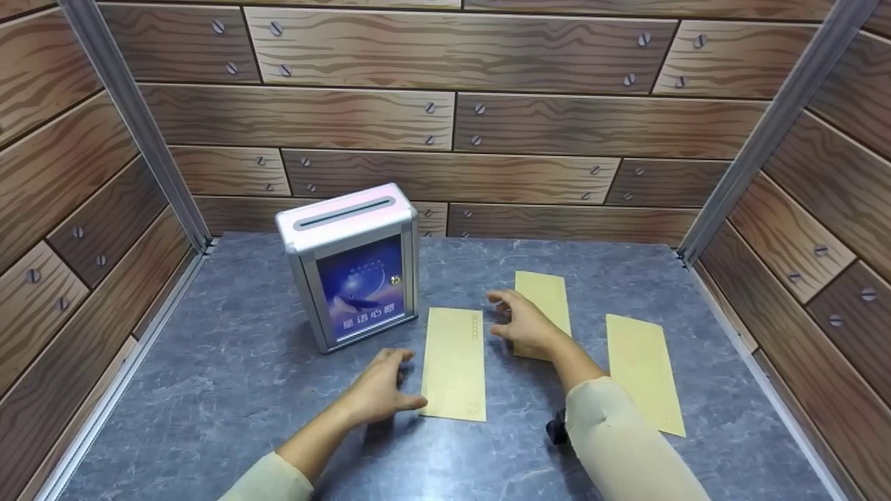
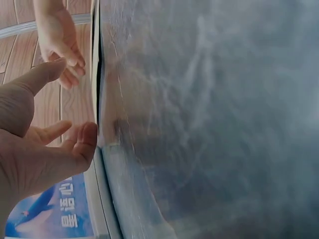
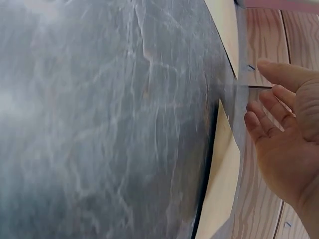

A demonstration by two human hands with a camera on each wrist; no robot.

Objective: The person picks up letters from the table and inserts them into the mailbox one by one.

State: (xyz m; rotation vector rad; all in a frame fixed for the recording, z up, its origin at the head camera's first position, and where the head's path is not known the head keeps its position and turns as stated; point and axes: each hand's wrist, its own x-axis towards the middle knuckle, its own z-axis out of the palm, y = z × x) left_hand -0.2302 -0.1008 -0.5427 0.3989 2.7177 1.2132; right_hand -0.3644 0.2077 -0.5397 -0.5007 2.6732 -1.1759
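Observation:
A cream envelope (image 1: 454,365) lies flat on the grey tabletop between the two hands. My left hand (image 1: 379,393) is held at its lower left edge, thumb and fingers spread apart with nothing between them; whether the thumb touches the paper I cannot tell. Over the left side of a second envelope (image 1: 546,299) is my right hand (image 1: 525,323), partly covering it, its fingers loosely bent and holding nothing. The right wrist view also shows this right hand (image 3: 289,154) bare, with envelope paper (image 3: 224,174) beside it. A third envelope (image 1: 644,372) lies farther right, partly behind the sleeve.
A metal-framed box (image 1: 348,268) with a slot in its white top, a small lock and a blue printed front stands upright at left behind the hands. Wood-patterned walls (image 1: 445,118) enclose the back and sides. A small black object (image 1: 557,426) shows beside the right sleeve.

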